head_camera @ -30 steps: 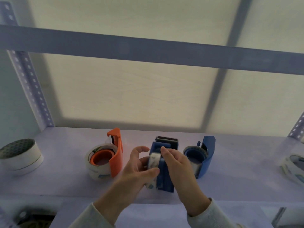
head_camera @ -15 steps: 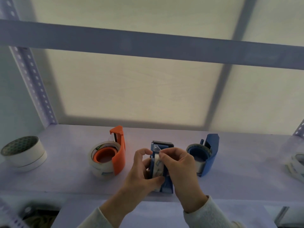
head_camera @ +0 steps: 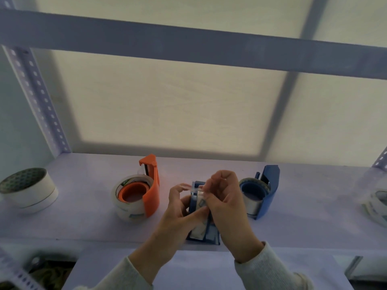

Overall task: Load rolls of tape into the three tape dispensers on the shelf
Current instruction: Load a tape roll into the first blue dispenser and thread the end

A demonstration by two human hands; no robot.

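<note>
On the shelf (head_camera: 83, 206), the orange dispenser (head_camera: 151, 189) at left and the blue dispenser (head_camera: 269, 193) at right each carry a roll, so two look done. The middle dispenser (head_camera: 196, 204) sits at the front edge between both hands. The left hand (head_camera: 178, 212) grips its body and roll, and the right hand (head_camera: 224, 197) pinches the clear tape end (head_camera: 199, 188) up toward the cutter; that threading seems all that's left.

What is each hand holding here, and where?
Left hand grips the middle blue dispenser by its side; right hand pinches its clear tape end.
</note>
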